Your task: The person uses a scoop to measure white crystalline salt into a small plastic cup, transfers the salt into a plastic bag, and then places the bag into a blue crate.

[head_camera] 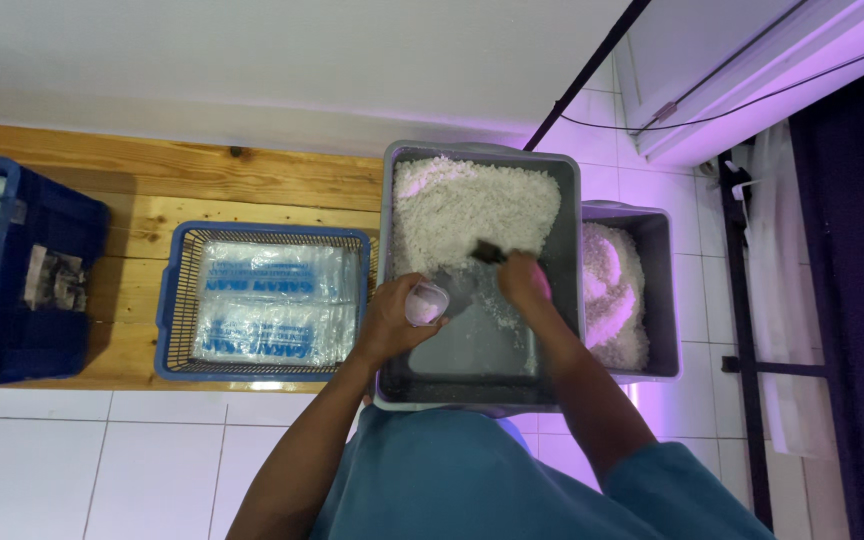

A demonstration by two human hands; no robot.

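Spill risk: my left hand (389, 322) grips a small clear bag (426, 303) over the grey tub (388, 250) while my right hand (524, 281), closed on a dark scoop (488, 253), could tip white granules (472, 205) past its narrow mouth.

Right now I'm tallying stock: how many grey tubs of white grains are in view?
2. One grey tub lies under both hands, grains heaped at its far end; the second grey tub sits beside it on the right, partly hidden.

White coarse grains (472, 205) fill a grey plastic tub (572, 260); the blue mesh basket (177, 300) holds clear blue-printed bags (277, 300) on the brown wooden bench (212, 180).
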